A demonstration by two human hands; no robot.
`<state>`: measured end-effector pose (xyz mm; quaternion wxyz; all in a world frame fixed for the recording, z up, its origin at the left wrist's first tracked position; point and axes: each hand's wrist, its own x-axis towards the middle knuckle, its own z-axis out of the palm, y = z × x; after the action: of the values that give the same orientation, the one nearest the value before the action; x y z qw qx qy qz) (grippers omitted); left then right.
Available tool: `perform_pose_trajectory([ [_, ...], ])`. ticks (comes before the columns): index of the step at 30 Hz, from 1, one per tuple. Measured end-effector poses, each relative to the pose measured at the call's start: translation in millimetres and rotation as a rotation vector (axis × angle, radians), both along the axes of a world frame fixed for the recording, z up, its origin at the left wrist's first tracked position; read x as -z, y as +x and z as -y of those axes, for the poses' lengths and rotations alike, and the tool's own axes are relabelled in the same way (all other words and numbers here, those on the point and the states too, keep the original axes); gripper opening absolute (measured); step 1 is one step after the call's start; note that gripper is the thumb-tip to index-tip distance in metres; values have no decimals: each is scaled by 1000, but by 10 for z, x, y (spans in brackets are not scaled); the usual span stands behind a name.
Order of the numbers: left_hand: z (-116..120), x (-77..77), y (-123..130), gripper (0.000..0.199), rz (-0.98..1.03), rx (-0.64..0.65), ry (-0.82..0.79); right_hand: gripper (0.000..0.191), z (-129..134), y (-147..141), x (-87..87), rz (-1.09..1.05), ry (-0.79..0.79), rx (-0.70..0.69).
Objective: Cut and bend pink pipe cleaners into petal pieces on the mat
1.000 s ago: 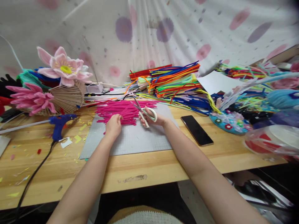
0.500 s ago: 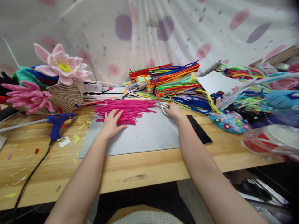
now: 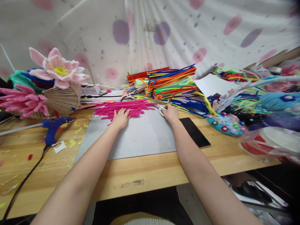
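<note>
A heap of magenta pipe cleaners [image 3: 105,107] lies across the far part of a grey cutting mat [image 3: 140,140]. My left hand [image 3: 121,118] rests flat on the near side of this heap, palm down, its fingers stretched out over the stems. At the heap's right end, my right hand [image 3: 171,113] is closed round the handles of a pair of scissors [image 3: 161,109] with pale handles. The blades point left toward the tips of the pipe cleaners; part of the handles is hidden by my fingers.
A blue glue gun [image 3: 52,129] lies left among scraps. Behind it stand pink fuzzy flowers [image 3: 59,70]. Bundles of coloured pipe cleaners [image 3: 173,82] are stacked at the back. A black phone [image 3: 194,131] overlaps the mat's right side, near a blue decorated piece [image 3: 225,125].
My left hand has slid right along the magenta pipe cleaners. My right hand still holds the scissors at about the same spot. The view has shifted slightly.
</note>
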<state>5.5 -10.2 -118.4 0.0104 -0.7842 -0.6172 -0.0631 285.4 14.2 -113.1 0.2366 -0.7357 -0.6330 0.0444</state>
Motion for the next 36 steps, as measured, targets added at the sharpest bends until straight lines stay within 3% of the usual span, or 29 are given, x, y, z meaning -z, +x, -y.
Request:
perform_pose_trajectory([
  [6,-169,-30,57,54,11,-23,2,25,-13,5,26,18,7,2],
  [10,-30,-52,0,60,39,60,224,25,4,-5,11,39,-13,-7],
  [14,193,-39,-142,37,54,182,393,26,32,-35,-19,111,-35,-57],
  [17,276,-10,-224,21,62,144,398,27,63,-64,-51,176,-66,-60],
  [22,263,19,-235,18,48,127,398,30,153,-203,-157,223,33,-36],
  [26,276,-16,-194,16,15,142,416,23,282,-549,-275,201,194,-319],
  [31,404,-161,-95,20,39,230,523,23,470,-1039,-400,218,182,-689],
  [36,508,-243,26,25,87,219,496,18,499,-1187,-427,197,77,-750],
])
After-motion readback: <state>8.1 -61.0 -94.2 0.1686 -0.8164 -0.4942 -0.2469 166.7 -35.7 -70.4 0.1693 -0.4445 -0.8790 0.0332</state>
